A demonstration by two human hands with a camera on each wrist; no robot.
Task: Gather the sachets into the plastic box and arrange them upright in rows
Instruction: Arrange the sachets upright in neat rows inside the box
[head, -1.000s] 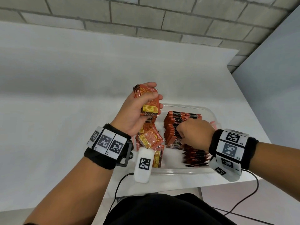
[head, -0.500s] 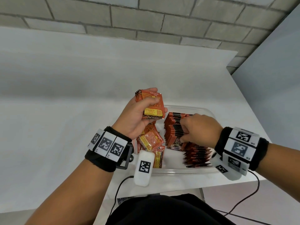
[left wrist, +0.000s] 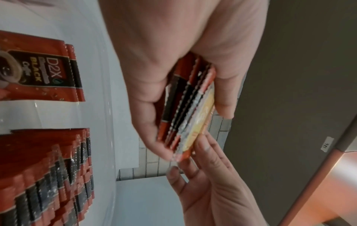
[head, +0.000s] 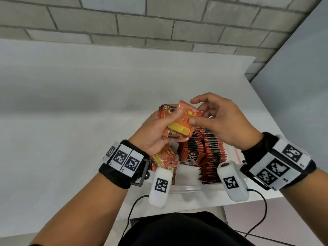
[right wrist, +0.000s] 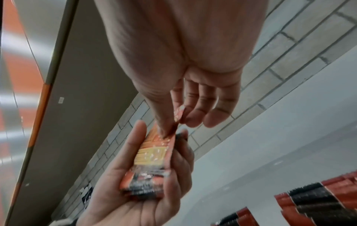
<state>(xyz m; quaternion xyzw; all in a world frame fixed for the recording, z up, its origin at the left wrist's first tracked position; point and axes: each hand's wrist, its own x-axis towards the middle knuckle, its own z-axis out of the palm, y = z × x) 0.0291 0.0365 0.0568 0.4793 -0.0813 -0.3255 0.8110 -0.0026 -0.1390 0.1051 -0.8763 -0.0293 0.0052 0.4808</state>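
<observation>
My left hand [head: 159,128] grips a stack of red-orange sachets [head: 179,129] above the clear plastic box [head: 195,188]; the same stack [left wrist: 189,110] shows edge-on in the left wrist view. My right hand [head: 218,119] pinches the top sachet [head: 188,112] of that stack between thumb and fingers, also seen as the top sachet [right wrist: 154,146] in the right wrist view. Inside the box stand upright rows of sachets [head: 204,153], with loose sachets [head: 163,157] lying at its left end.
The box sits near the front right corner of a white table [head: 71,121]. A grey brick wall [head: 159,23] runs behind it. Cables [head: 131,212] hang off the table's front edge. A grey panel [head: 301,86] stands to the right.
My right hand has left the rows in the box and risen to the stack, now pinching its top sachet. The left hand has tilted the stack toward the right.
</observation>
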